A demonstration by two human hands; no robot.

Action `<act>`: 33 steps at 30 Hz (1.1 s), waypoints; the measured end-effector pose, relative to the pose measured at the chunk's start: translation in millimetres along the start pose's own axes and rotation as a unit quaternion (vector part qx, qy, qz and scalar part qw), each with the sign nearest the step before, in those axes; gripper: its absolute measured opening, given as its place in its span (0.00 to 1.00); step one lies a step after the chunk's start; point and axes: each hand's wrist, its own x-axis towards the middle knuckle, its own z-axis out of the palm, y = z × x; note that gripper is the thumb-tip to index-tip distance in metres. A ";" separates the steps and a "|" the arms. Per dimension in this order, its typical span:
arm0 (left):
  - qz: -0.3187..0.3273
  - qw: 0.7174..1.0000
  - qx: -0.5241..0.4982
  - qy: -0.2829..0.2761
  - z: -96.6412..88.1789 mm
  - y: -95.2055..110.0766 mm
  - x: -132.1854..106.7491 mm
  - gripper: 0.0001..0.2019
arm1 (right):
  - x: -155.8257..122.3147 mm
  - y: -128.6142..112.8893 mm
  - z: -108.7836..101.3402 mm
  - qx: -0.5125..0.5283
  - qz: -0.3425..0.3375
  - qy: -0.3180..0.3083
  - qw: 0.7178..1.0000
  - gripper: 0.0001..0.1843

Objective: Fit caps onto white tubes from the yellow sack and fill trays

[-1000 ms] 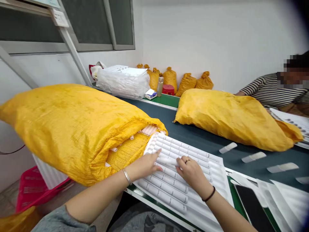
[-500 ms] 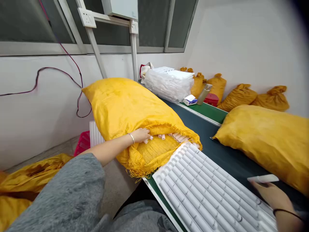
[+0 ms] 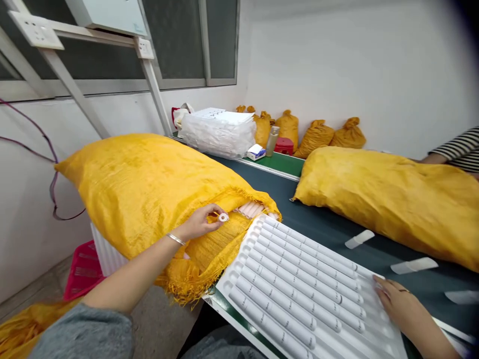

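My left hand pinches a short pale tube, its round hollow end facing me, at the mouth of a bulging yellow woven sack. Inside that frayed opening lie several pale pink tubes. A white plastic tray leans near the sack mouth, filled with rows of white tubes bearing small dark print. At the tray's right corner is my right hand, its fingers closed over the rim. Beyond it, white tubes with translucent ends, one of them a white tube, lie on the dark belt.
Another full yellow sack lies across the belt. A plastic-wrapped stack, a small box and a bottle stand behind. A co-worker's striped sleeve shows at right. A pink basket sits on the floor.
The view has swung right. My left hand has drawn a tube up out of the sack mouth. My right hand has left a white tube on the belt and moved onto the tray's corner.
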 end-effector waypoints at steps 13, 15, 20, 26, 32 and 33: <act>-0.029 0.944 -0.328 0.038 89.2 99.5 1.8 0.15 | 12.8 -149.3 -65.8 -0.034 0.043 -0.010 0.998 0.13; -0.006 0.967 -0.255 0.011 97.3 107.8 1.8 0.15 | -1.7 -196.4 -72.5 0.166 -0.007 0.001 0.986 0.13; 0.081 0.984 -0.142 -0.069 102.4 127.2 6.2 0.18 | -25.3 -269.1 -92.2 0.310 -0.153 -0.011 0.938 0.13; 0.141 0.976 -0.042 -0.161 85.9 138.9 5.7 0.19 | -30.1 -277.8 -116.4 0.217 -0.306 -0.044 0.926 0.20; 0.159 0.984 -0.054 -0.063 85.7 143.6 2.7 0.23 | -26.2 -286.9 -102.6 0.220 -0.303 -0.021 0.927 0.20; 0.168 0.983 -0.050 -0.055 85.8 143.6 2.2 0.24 | -25.6 -288.1 -101.1 0.224 -0.303 -0.011 0.926 0.19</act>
